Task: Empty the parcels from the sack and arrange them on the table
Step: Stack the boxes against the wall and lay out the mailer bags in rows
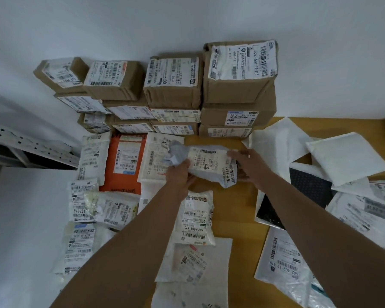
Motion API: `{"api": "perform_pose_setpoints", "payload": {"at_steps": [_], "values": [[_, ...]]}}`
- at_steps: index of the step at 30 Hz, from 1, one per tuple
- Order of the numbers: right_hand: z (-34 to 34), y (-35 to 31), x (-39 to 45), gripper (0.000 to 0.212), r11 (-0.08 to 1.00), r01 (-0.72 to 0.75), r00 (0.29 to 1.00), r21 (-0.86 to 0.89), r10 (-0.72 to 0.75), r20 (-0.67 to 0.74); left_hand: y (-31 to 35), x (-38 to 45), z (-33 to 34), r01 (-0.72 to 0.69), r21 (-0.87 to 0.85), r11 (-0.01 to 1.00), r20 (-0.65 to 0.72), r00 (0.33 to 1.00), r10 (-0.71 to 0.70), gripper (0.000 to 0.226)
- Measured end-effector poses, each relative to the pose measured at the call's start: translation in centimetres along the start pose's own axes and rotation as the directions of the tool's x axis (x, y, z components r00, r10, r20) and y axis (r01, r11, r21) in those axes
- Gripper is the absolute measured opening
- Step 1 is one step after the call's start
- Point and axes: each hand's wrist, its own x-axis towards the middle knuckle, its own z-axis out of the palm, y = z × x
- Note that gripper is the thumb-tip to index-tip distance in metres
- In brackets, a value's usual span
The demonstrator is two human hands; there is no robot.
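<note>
- Centrally, a grey soft parcel (211, 165) with a white shipping label is held just above the wooden table (238, 210), in front of the stacked boxes.
- Its crumpled left end is gripped by the left hand (179, 176), with the fingers curled around the plastic.
- Its right end is held by the right hand (248, 165), with the fingers wrapped over the edge of the label and the thumb hidden underneath.
- Directly below the held parcel, a white labelled packet (195, 218) is laid flat on the table, and a further flat white mailer (196, 261) is partly covered by its near end.
- To the left, an orange mailer (125, 163) is seen lying among several white labelled bags, arranged in rough rows.
- Behind these, brown cardboard boxes (238, 76) are stacked in columns against the white wall (187, 18).
- To the right, a loose pile of white padded envelopes (347, 158) and a black bubble mailer (307, 187) is spread across the table, overlapping one another.
- At the far left, a white perforated metal shelf frame (31, 141) is visible beside the table.
</note>
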Motion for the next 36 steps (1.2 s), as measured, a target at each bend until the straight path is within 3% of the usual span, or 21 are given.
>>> {"api": "perform_pose_setpoints", "payload": {"at_steps": [3, 8, 10, 11, 12, 13, 16, 18, 19, 21, 23, 28, 32, 34, 36], "values": [[1.2, 2.1, 0.6, 0.038, 1.0, 0.013, 0.999, 0.003, -0.013, -0.037, -0.5, 0.1, 1.0, 0.039, -0.012, 0.999, 0.019, 0.999, -0.038, 0.03], [2.9, 2.2, 2.1, 0.034, 0.991, 0.098, 0.954, -0.095, -0.12, -0.273, -0.2, 1.1, 2.0, 0.034, 0.049, 0.998, -0.022, 0.999, -0.033, 0.03], [3.3, 1.9, 2.3, 0.036, 0.99, 0.103, 0.931, -0.095, -0.129, -0.341, 0.3, 1.2, 2.0, 0.017, 0.231, 0.973, -0.086, 0.996, 0.003, 0.022], [3.5, 1.8, 2.3, 0.038, 0.99, 0.122, 0.917, -0.07, -0.139, -0.373, 0.5, 1.2, 1.8, -0.008, 0.451, 0.892, -0.135, 0.988, 0.077, 0.025], [3.6, 1.7, 2.2, 0.039, 0.99, 0.136, 0.901, -0.046, -0.143, -0.41, 0.7, 1.1, 1.5, -0.034, 0.663, 0.748, -0.165, 0.968, 0.19, 0.031], [3.7, 1.8, 2.2, 0.038, 0.989, 0.143, 0.885, -0.024, -0.138, -0.445, 0.7, 1.1, 1.1, -0.084, 0.772, 0.63, -0.164, 0.931, 0.325, 0.033], [3.9, 2.1, 1.7, 0.034, 0.984, 0.176, 0.86, 0.033, -0.137, -0.491, 0.8, 1.2, -0.5, -0.231, 0.86, 0.455, -0.06, 0.84, 0.54, 0.03], [4.3, 2.3, 1.4, 0.043, 0.97, 0.24, 0.862, 0.038, -0.196, -0.468, 0.9, 1.8, -1.2, -0.27, 0.911, 0.313, 0.026, 0.793, 0.609, 0.034], [4.5, 2.3, 1.4, 0.051, 0.963, 0.267, 0.865, 0.028, -0.226, -0.448, 1.1, 2.2, -1.2, -0.278, 0.912, 0.301, 0.046, 0.799, 0.6, 0.037], [4.8, 2.3, 1.6, 0.064, 0.961, 0.278, 0.863, 0.016, -0.242, -0.444, 1.6, 2.7, -0.6, -0.28, 0.873, 0.4, 0.042, 0.859, 0.509, 0.039], [5.0, 2.3, 1.7, 0.07, 0.966, 0.259, 0.861, 0.015, -0.224, -0.456, 1.6, 2.8, 0.0, -0.27, 0.861, 0.43, 0.079, 0.908, 0.412, 0.039], [5.1, 2.2, 1.6, 0.072, 0.961, 0.278, 0.862, 0.001, -0.249, -0.441, 1.8, 2.7, 0.6, -0.297, 0.901, 0.317, 0.147, 0.895, 0.421, 0.033], [3.9, 2.0, 1.8, 0.055, 0.929, 0.183, 0.893, 0.322, -0.02, -0.45, 1.6, 2.3, 0.0, -0.254, 0.794, 0.552, 0.024, 0.921, 0.389, 0.053], [2.8, 1.6, 1.9, 0.046, 0.875, 0.157, 0.906, 0.458, 0.057, -0.419, 2.0, 2.1, -0.6, -0.27, 0.773, 0.574, -0.032, 0.888, 0.46, 0.05], [1.9, 0.8, 1.7, 0.036, 0.819, 0.118, 0.931, 0.562, 0.105, -0.349, 2.8, 2.0, -1.4, -0.288, 0.649, 0.704, -0.08, 0.894, 0.44, 0.042]]}}
